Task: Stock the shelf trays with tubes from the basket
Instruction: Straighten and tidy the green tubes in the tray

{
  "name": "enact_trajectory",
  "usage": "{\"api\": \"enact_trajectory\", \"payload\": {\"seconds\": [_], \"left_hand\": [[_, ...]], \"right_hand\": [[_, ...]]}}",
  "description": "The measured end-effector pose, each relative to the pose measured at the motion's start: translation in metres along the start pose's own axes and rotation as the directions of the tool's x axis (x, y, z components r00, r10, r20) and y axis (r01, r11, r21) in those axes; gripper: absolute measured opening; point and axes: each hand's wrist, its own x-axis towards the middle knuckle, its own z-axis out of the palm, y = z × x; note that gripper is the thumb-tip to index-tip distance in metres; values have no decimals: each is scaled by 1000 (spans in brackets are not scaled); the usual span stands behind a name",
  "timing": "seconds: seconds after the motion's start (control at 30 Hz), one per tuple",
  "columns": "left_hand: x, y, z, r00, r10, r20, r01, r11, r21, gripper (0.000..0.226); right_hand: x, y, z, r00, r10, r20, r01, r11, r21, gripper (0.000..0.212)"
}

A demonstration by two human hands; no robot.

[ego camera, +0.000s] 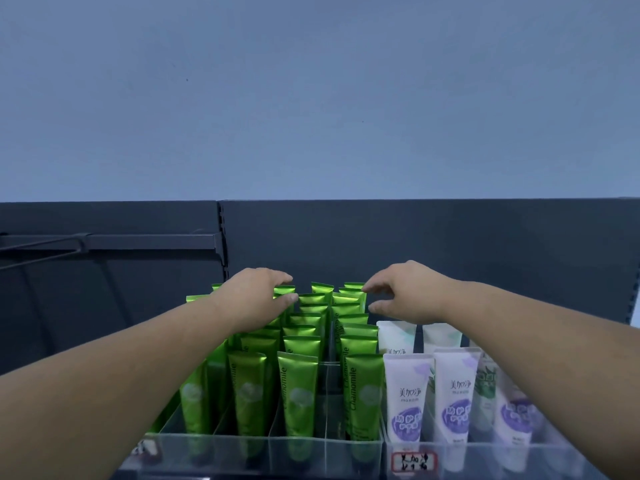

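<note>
Fingers (pixel 282 278) of left hand (pixel 254 301) and right hand (pixel 407 294) hover curled but empty over glossy green plastic tubes (pixel 301 348) in the clear divided tray (pixel 242 448), likely straightening rows; next, fetch more tubes.

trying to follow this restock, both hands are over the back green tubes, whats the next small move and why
Probably lower both hands onto the rear green tubes and square up those rows. The left hand and right hand hold nothing, fingers loosely spread at the tube tops at the back of the tray, so tidying seems likelier than placing.
</note>
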Motion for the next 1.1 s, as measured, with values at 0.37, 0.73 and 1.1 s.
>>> {"api": "enact_trajectory", "payload": {"seconds": [0.37,0.73,1.1], "left_hand": [[-15,-3,-1,995,100,-30,-103,989,-109,65],[-48,-29,2,974,224,-47,-226,973,-46,74],[-86,-6,3,928,357,-106,-368,924,-107,75]], "right_hand": [[-40,-14,-10,965,246,-89,-242,969,53,47],[-75,-84,22,883,416,-220,-407,909,85,61],[-139,-135,40,775,580,-249,-582,810,73,69]]}}
